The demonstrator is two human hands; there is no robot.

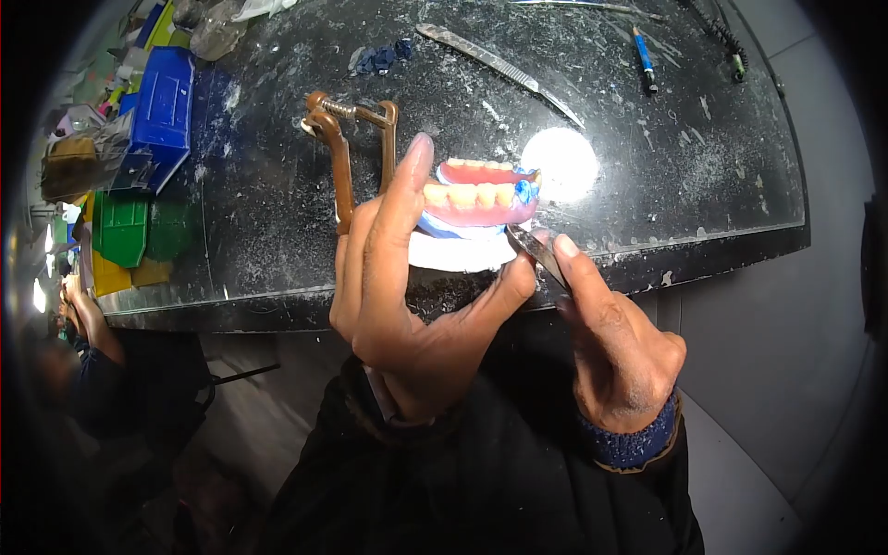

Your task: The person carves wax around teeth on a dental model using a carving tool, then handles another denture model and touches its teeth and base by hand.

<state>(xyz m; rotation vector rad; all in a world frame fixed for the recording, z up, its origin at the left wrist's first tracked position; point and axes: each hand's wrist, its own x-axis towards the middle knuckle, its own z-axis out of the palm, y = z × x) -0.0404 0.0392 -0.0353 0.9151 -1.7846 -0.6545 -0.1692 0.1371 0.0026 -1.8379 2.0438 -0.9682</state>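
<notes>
My left hand (398,287) is wrapped round a denture model with a white plaster base (460,252). On that base sits a pink wax denture (478,212) with a row of cream teeth, blue material beneath it and a blue patch at its right end. A brown metal articulator frame (339,176) with a spring stands just behind my left fingers; whether it joins the model is hidden. My right hand (618,347) grips a dark metal carving knife (540,255). The knife's tip touches the model's right end, near the edge between pink and blue.
The dusty black bench (647,213) carries a scalpel-like metal tool (499,69), a blue pencil-like tool (643,60), and blue scraps (382,58). Blue (165,116) and green (120,228) bins stand left. A bright light spot (561,165) lies beyond the model. Another person's hand (76,291) shows far left.
</notes>
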